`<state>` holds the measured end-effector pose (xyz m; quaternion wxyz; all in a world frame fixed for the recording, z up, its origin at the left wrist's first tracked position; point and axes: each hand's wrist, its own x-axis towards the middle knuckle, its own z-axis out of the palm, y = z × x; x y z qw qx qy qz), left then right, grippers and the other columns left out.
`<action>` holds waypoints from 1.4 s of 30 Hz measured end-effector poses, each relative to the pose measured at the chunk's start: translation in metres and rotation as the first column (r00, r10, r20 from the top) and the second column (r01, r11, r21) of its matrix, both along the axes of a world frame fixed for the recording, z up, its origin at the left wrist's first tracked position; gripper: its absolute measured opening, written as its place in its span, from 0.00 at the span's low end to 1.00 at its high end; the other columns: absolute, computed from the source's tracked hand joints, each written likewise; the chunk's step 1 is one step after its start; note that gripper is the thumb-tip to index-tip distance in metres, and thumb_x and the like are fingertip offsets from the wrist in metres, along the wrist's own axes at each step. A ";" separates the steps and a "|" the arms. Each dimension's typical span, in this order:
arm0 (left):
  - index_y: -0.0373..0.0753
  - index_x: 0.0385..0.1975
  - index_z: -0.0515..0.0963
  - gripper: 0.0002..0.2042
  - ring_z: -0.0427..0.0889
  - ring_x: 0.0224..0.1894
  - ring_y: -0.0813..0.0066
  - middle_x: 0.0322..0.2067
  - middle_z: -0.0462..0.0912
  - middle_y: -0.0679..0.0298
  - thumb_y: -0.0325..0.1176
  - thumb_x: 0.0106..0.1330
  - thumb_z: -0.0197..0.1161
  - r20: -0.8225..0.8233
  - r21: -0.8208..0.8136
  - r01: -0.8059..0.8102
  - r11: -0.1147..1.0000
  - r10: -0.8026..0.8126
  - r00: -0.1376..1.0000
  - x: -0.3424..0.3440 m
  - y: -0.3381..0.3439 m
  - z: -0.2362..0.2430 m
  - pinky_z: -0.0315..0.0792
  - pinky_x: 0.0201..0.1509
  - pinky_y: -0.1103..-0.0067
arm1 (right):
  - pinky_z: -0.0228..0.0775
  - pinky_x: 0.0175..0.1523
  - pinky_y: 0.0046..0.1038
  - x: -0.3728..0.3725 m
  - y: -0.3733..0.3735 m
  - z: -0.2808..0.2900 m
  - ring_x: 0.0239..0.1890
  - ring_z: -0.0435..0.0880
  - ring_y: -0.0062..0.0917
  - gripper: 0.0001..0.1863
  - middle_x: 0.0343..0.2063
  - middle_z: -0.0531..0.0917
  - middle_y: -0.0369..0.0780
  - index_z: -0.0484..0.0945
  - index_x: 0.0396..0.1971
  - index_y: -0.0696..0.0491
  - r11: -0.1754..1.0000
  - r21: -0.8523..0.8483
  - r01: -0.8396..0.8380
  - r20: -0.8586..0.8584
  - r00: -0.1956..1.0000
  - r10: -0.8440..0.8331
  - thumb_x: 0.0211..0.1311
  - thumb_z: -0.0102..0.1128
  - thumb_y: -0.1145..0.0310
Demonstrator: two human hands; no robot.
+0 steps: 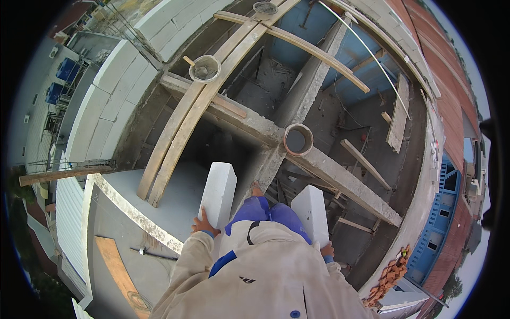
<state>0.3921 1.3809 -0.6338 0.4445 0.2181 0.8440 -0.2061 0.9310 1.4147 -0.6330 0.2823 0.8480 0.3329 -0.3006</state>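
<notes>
My left hand (206, 225) grips a long white block (219, 189) at its near end, to the left of my legs. My right hand (326, 250) holds a second white block (311, 212) on the other side, its fingers partly hidden by the block and sleeve. A bare foot (256, 189) of mine is on a narrow concrete beam (270, 167), with a deep dark opening beside it. Ahead, a round bucket (297, 139) sits where the concrete beams cross.
Long planks (175, 146) span openings at upper left, carrying two buckets (204, 69) (265, 9). Open rooms with loose boards (366, 165) lie below right. A white block wall (119, 98) stands left; broken bricks (390, 274) are piled on the right edge.
</notes>
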 end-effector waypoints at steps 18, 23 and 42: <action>0.68 0.80 0.33 0.69 0.63 0.71 0.33 0.73 0.54 0.46 0.47 0.44 0.84 -0.042 -0.015 -0.222 0.975 0.221 0.974 -0.058 0.236 0.001 0.62 0.71 0.44 | 0.59 0.74 0.54 -0.043 0.388 -0.135 0.73 0.61 0.57 0.64 0.70 0.63 0.53 0.46 0.77 0.41 0.952 -0.155 -0.264 0.042 0.961 0.273 0.44 0.79 0.43; 0.66 0.81 0.36 0.67 0.63 0.69 0.26 0.71 0.56 0.42 0.57 0.45 0.81 -0.068 0.052 -0.270 0.961 0.273 0.959 -0.101 0.331 0.012 0.64 0.70 0.44 | 0.56 0.75 0.56 -0.155 0.547 -0.078 0.74 0.61 0.52 0.69 0.71 0.62 0.50 0.43 0.79 0.43 0.929 -0.171 -0.329 -0.018 0.944 0.331 0.41 0.80 0.40; 0.60 0.80 0.30 0.71 0.65 0.69 0.35 0.69 0.58 0.43 0.42 0.43 0.85 -0.117 0.125 -0.453 0.883 0.467 0.877 -0.298 0.661 0.024 0.65 0.72 0.51 | 0.65 0.68 0.59 -0.527 0.954 -0.045 0.71 0.66 0.43 0.70 0.69 0.66 0.44 0.47 0.78 0.48 0.802 0.105 -0.588 -0.053 0.802 0.595 0.35 0.82 0.47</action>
